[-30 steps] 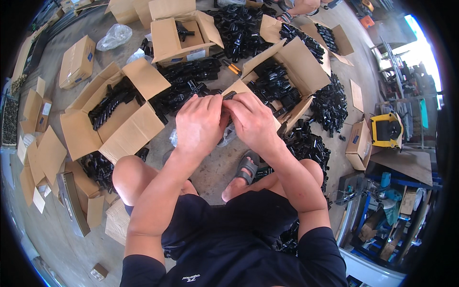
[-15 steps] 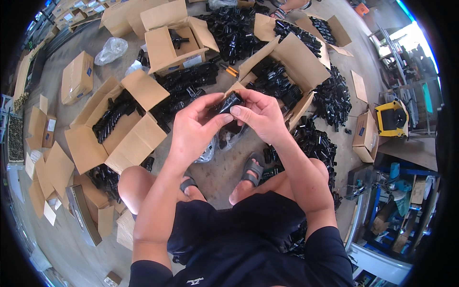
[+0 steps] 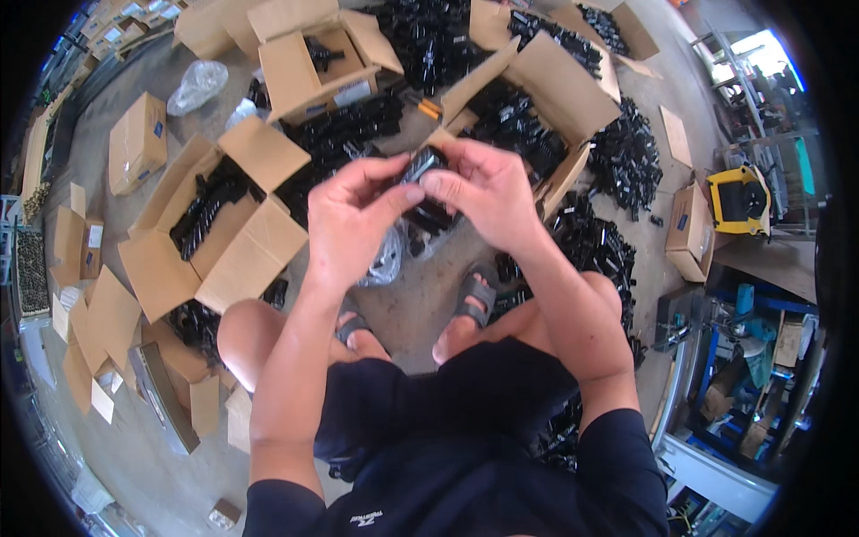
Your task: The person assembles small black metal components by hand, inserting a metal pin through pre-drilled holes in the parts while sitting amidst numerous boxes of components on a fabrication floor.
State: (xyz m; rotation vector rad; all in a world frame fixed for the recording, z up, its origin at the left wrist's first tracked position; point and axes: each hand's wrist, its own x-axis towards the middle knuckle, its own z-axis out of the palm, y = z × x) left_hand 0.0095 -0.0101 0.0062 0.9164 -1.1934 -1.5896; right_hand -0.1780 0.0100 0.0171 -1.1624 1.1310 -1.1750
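Note:
Between my two hands, in front of my chest, is a glossy black plastic part (image 3: 424,165), short and tube-like. My left hand (image 3: 356,208) grips its left side between thumb and fingers. From the right, my right hand (image 3: 483,186) pinches it, with the thumb across the near face. The fingers hide much of its shape. Behind and right of my hands stands an open cardboard box (image 3: 573,98) with many similar black parts inside. Just below my hands, clear plastic wrapping (image 3: 386,259) lies on the floor.
Another open carton (image 3: 161,268) with long black parts stands left; a further carton (image 3: 295,76) is behind it. Loose black parts (image 3: 626,166) are heaped on the right and at the back. A yellow-framed object (image 3: 739,200) and a cluttered blue rack (image 3: 752,358) stand far right.
Both hands have risen slightly with the black part and turned it to a different angle. The view has shifted a little.

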